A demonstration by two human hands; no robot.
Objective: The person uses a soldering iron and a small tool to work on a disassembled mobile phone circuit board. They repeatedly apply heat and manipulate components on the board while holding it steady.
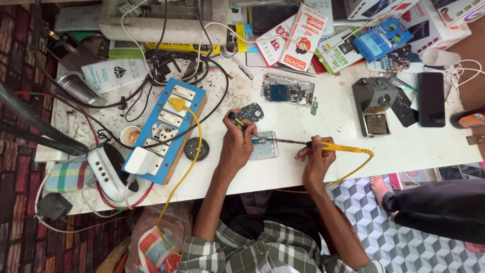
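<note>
My right hand [316, 157] grips a yellow-handled soldering iron [339, 147]; its thin tip reaches left to a small opened phone board [267, 146] lying on the white table [323, 121]. My left hand [236, 144] rests beside that board and pinches a slim green-and-black tool [235, 120] that points up and left. A small dark circuit board [252, 112] lies just above my left hand. The iron's yellow cable [194, 151] loops down over the table edge and up to a plug in the blue power strip [166, 129].
An opened phone with a blue part [288, 91] lies further back. A grey soldering stand [375, 106] and a black phone [431, 98] sit at right. Boxes and packets crowd the far edge. Another person's bare foot [378, 186] and dark trouser leg are at lower right.
</note>
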